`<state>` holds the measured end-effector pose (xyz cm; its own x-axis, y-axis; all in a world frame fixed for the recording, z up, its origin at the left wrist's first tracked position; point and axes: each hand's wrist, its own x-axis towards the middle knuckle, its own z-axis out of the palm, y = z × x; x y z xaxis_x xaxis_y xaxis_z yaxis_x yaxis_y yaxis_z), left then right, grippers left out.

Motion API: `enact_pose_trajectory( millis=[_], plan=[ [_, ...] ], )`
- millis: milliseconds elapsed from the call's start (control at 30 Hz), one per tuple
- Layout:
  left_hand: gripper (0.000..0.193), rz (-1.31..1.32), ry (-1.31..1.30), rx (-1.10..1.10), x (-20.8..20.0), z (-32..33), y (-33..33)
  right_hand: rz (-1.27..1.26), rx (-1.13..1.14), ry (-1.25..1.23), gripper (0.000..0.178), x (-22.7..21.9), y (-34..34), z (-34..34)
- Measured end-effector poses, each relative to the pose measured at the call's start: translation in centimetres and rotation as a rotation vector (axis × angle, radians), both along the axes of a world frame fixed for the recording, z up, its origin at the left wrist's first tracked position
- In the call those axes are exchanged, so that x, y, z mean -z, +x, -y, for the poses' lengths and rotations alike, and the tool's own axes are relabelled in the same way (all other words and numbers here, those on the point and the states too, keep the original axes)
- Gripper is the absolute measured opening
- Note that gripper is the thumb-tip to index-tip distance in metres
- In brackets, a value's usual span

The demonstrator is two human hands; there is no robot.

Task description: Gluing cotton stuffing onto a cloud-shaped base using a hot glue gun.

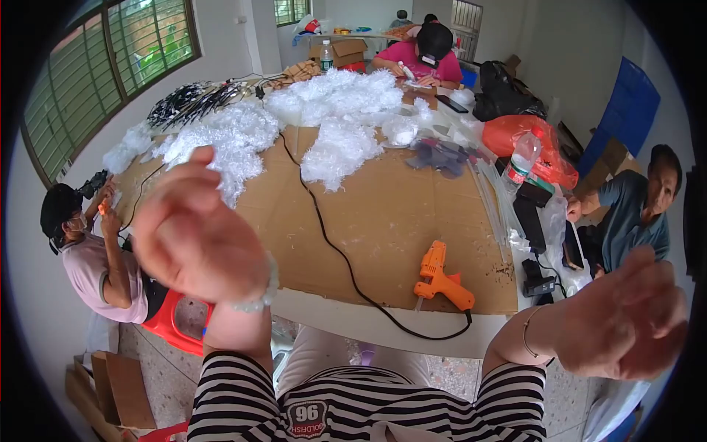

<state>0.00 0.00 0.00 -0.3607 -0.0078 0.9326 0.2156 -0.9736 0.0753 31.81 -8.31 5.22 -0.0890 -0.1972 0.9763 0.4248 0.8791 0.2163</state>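
Note:
Both of my hands are lifted toward the camera and smeared by motion. My left hand [193, 234], with a pale bead bracelet [259, 296] at its wrist, hovers over the table's left side. Its fingers look bent, and no object shows in it. My right hand [622, 324] is off the table's right front corner, fingers blurred and bent, with a thin bracelet [526, 335] on the wrist. Between them, apart from both, an orange hot glue gun [440, 280] lies near the front edge. Its black cord [324, 221] runs back across the cardboard sheet [401, 210].
White shredded film [335, 96] heaps along the back, beside black wires [195, 103]. At right stand a plastic bottle [524, 156], red bag [508, 136] and phone [572, 247]. People sit at left [103, 265], right [637, 214] and far side [420, 55].

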Motion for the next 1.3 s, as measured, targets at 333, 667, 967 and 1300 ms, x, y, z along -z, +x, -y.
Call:
enact_pose_trajectory(
  millis=[333, 667, 967, 1300],
  plan=[
    [0.024, -0.665, -1.189, -0.489, 10.7, -11.9, -3.5, 0.657, -0.433, -0.355, 0.016, 1.4, -4.0, -1.2],
    [0.019, -1.053, -0.904, -0.926, 13.5, -19.6, -1.6, 0.475, -0.209, -0.416, 0.023, 2.7, -4.6, -3.8],
    [0.012, -0.213, -1.172, -0.189, 6.1, -22.4, -5.0, 0.326, -0.008, -0.39, 0.018, 2.6, -2.4, -7.9],
    [0.037, -0.61, -1.307, -0.355, 8.3, -20.0, -5.9, 0.386, 0.016, -0.479, 0.011, 2.9, -3.5, -9.0]
  ],
)
